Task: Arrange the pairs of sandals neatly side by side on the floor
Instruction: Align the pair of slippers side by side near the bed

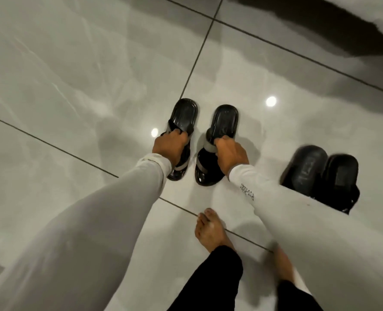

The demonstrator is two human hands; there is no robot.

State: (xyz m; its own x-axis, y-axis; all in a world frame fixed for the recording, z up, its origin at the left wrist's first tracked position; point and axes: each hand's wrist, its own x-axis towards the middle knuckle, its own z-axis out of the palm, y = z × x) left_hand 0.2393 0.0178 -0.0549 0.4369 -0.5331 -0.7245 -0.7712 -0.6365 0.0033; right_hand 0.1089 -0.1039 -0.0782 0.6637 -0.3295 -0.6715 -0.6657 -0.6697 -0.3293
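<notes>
Two black sandals with grey straps lie side by side on the glossy tiled floor, heels pointing away from me. My left hand [170, 145] grips the strap of the left sandal [183, 115]. My right hand [230, 153] grips the strap of the right sandal [224, 122]. A narrow gap separates the two. A second pair of plain black slides [320, 173] stands close together to the right, partly hidden behind my right sleeve.
My bare feet [210, 230] stand on the tiles just below the sandals. A dark shadowed edge [320, 25] runs across the upper right. Open floor [62, 75] stretches to the left and beyond the sandals. Ceiling lights reflect on the tiles.
</notes>
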